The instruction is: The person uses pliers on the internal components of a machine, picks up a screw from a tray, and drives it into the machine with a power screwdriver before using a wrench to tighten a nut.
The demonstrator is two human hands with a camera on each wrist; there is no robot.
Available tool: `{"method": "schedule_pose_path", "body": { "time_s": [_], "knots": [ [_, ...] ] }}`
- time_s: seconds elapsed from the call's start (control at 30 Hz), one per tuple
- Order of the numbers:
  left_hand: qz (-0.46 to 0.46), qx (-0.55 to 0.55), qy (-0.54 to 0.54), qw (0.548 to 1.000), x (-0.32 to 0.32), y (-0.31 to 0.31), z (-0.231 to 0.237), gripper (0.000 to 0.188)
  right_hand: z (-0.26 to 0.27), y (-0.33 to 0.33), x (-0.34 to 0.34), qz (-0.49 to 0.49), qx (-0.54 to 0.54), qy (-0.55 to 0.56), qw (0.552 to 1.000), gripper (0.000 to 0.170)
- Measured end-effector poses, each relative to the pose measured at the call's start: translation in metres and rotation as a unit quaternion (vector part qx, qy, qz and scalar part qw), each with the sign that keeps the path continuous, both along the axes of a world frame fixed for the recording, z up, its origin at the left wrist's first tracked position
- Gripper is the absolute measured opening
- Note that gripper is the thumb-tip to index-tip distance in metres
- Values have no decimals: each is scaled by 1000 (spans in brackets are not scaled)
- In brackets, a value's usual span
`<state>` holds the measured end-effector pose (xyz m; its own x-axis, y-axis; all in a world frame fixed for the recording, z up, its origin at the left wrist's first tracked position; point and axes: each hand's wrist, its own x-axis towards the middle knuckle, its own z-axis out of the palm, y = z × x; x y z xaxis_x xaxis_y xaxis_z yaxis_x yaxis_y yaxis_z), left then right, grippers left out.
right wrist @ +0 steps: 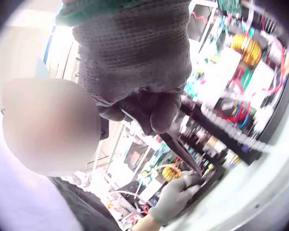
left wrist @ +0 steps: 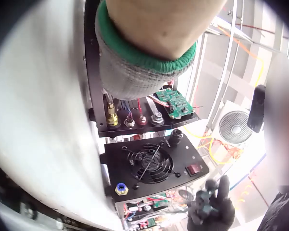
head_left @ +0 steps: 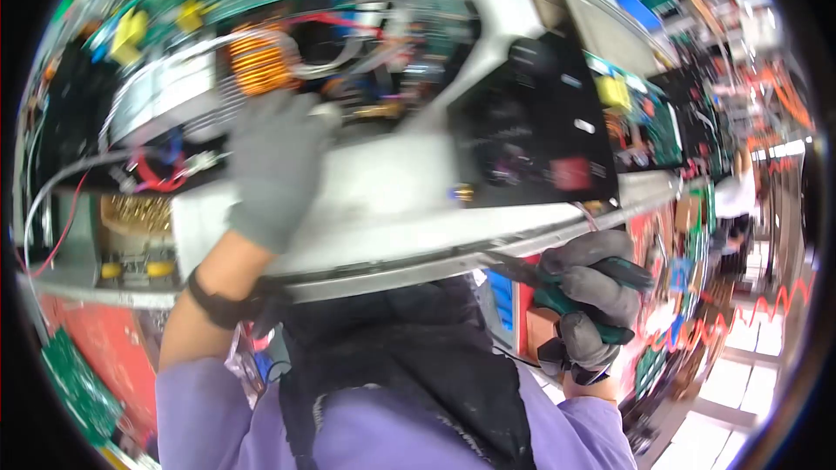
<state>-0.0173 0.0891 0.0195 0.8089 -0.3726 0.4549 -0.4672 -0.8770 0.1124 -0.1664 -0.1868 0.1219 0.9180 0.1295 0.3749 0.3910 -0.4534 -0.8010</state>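
Wires (head_left: 157, 183), red ones, loop just left of the person's left hand (head_left: 280, 165); farther left is the black edge of the open electronics chassis (head_left: 74, 126) that this hand reaches over. A silver block (head_left: 170, 100) sits up and left of its fingers, while a tray of brass-coloured pieces (head_left: 138, 216) lies below and left of them. From where I stand, the copper-wound coil (head_left: 259, 61) is just beyond the fingertips. The hand, in a grey glove, is blurred; I cannot tell whether it pinches a part or merely touches one. To its right come the white work surface (head_left: 374, 200), then a black fan panel (head_left: 549, 122) with a red rocker switch (head_left: 572, 174). Nearest me on the right, the gloved right hand (head_left: 594, 287) curls round the green-and-black handles of what look like pliers (head_left: 515, 270), their dark nose pointing left.

To my eye, working well here means steadying the chassis with the left hand, fingertips clear of the coil's windings, and guiding the tool nose-first so its metal neither nicks insulation nor scrapes the neighbouring panel.
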Motion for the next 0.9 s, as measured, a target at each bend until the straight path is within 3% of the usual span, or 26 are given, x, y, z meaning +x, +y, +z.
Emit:
{"method": "schedule_pose_path", "body": {
  "time_s": [0.03,0.13,0.17,0.2,0.23,0.27,0.3,0.37,0.4,0.43,0.47,0.5,0.53,0.7,0.77,0.9],
  "knots": [
    [12,13,-16,1000,0,7,-1,13,6,-19,-9,8,-43,21,999,26],
    [47,23,-6,999,-5,25,9,17,3,-67,-44,-75,5,108,991,26],
    [49,-21,-21,998,-8,27,15,18,6,-84,-43,-82,-55,54,994,26],
    [54,-65,-34,996,-15,29,20,20,-9,-96,-68,-178,136,120,967,23],
    [28,-121,-76,989,-26,24,29,18,-14,-109,-67,-210,188,74,956,22],
    [-6,-86,-155,984,-41,19,37,18,-21,-115,-61,-227,218,52,948,22],
    [-29,-97,-147,984,-59,17,36,20,-28,-121,-54,-243,247,28,938,21],
    [-206,-53,-118,970,-83,-18,59,24,-46,-113,-33,-275,121,-109,948,20],
    [-292,-31,-89,952,-94,-35,71,27,-50,-118,-21,-196,18,-170,966,27],
    [-316,-84,-41,944,-97,-45,56,31,-53,-120,-9,-165,-53,-190,966,30],
    [-341,-78,-132,927,-93,-82,49,27,-56,-121,2,-133,-124,-210,961,34],
    [-366,-50,-62,927,-90,-103,47,28,-65,-123,11,-118,-113,-221,961,36],
    [-388,-62,-80,916,-81,-124,37,29,-76,-126,18,-104,-104,-232,962,39],
    [-301,-36,-121,945,-55,-193,3,26,-93,-140,30,-93,-128,-240,958,39],
    [-227,42,-39,972,-49,-199,-3,30,-88,-139,27,-82,-174,-238,952,39],
    [-238,24,-39,970,-44,-196,-12,30,-102,-137,21,-29,-230,-226,946,43]
  ]
}}
